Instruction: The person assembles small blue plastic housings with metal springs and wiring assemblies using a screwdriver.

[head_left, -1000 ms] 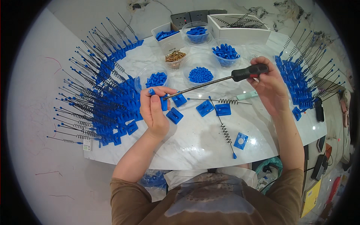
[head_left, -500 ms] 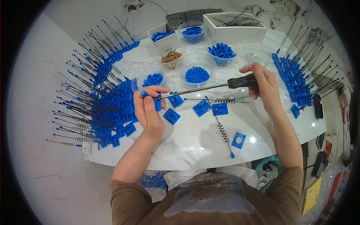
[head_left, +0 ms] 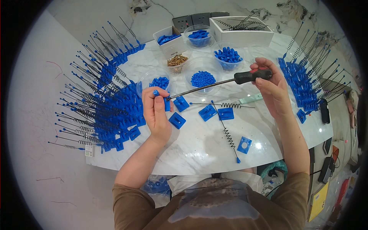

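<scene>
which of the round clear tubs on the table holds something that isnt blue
The small round tub beside the white box of blue parts: it holds brass-coloured screws. The other round tubs all hold blue plastic pieces.

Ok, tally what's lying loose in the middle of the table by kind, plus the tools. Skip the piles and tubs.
Blue square bases lying flat: 5
Spring wires: 2
Screwdriver: 1
Pale green tool: 1
Total: 9

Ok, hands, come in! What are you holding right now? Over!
Left hand pinching a small blue plastic part. Right hand gripping a black-handled screwdriver, tip at that part. Loose blue square pieces and spring wires lie underneath.
</scene>
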### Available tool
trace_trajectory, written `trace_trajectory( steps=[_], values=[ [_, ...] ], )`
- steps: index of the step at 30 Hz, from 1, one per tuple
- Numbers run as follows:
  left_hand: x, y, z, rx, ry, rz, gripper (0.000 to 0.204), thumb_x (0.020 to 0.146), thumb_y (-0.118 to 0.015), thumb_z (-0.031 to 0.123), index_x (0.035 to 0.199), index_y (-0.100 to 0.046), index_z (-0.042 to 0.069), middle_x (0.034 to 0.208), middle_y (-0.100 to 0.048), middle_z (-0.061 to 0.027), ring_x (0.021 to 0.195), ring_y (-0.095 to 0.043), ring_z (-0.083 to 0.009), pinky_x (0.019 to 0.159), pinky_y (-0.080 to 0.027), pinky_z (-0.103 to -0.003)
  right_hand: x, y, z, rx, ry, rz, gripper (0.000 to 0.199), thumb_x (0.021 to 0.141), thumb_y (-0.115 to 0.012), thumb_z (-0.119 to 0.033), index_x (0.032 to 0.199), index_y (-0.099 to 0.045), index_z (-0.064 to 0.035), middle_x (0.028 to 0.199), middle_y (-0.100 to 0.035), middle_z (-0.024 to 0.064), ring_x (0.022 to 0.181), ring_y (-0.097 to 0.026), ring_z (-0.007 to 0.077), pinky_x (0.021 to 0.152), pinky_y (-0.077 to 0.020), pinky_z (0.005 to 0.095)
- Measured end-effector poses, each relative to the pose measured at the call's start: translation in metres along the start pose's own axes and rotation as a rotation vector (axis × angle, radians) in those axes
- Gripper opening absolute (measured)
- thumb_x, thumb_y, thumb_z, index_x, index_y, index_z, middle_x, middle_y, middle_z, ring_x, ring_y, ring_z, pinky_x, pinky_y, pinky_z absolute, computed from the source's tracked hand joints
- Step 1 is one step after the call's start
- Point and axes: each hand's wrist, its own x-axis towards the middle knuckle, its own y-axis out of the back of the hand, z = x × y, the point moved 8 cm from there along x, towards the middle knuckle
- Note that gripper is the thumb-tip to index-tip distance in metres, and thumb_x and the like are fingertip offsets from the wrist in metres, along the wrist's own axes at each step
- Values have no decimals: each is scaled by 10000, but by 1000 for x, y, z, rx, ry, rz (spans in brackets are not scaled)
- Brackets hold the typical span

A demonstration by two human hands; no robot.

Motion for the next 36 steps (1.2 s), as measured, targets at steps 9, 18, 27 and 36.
trace_trajectory(
  steps=[9,18,27,36],
  values=[
    [-1,6,-13,-259,233,118,159,1009,-400,206,971,-481,75,967,-471,-6,672,-405,-86,556,-318,-242,0,40,-22,-23,282,205,418,731,-605,-19,1129,-479,-48,1058,-562,76,958,-535,156,904,-376,279],
    [-11,-24,-13,-427,370,-127,158,994,-410,200,988,-474,56,1031,-450,-60,715,-428,-101,604,-359,-259,-15,-2,-26,-494,533,67,347,729,-640,17,1036,-487,-36,989,-551,71,884,-563,144,822,-440,269],
    [-37,-52,-17,-494,658,-346,215,996,-432,191,1056,-540,16,1140,-517,-94,819,-501,-125,705,-412,-268,-14,-37,13,-926,258,-273,219,744,-625,43,934,-561,-47,940,-552,83,858,-623,252,728,-520,339],
    [-59,-70,-6,-512,862,-497,351,993,-419,193,1250,-522,-23,1315,-512,-125,960,-565,-151,847,-436,-291,-18,-42,8,-1237,442,-309,180,729,-653,6,889,-589,-47,925,-570,72,858,-581,282,748,-481,376]
  ],
)
